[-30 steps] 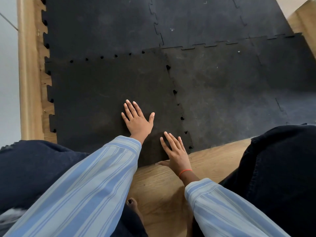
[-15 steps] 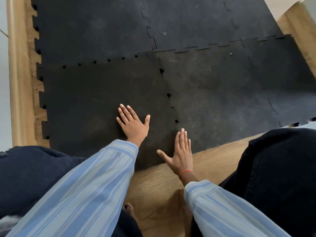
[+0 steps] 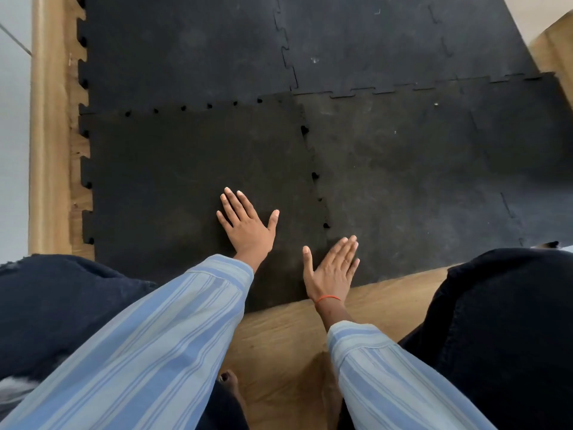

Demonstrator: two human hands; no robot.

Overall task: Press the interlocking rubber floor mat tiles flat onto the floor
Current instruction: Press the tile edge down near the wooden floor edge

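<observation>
Black interlocking rubber mat tiles cover the wooden floor ahead of me. The near left tile (image 3: 173, 181) meets the near right tile (image 3: 418, 181) along a toothed seam (image 3: 316, 175) with small gaps. My left hand (image 3: 248, 226) lies palm down and flat on the near left tile, fingers spread. My right hand (image 3: 333, 268) is flat with fingers together, resting over the lower end of that seam near the tiles' front edge. Neither hand holds anything. Two further tiles (image 3: 192, 48) lie behind, joined to the near ones.
Bare wooden floor (image 3: 294, 330) lies between my knees and the mat edge. A wooden skirting strip (image 3: 48, 125) and pale wall run along the left. My dark trouser legs (image 3: 502, 330) flank both arms. A wooden edge (image 3: 555, 45) shows at top right.
My right hand has slid right and forward from the near left tile's corner onto the seam, its fingers closing together. My left hand stays pressed on the left tile.
</observation>
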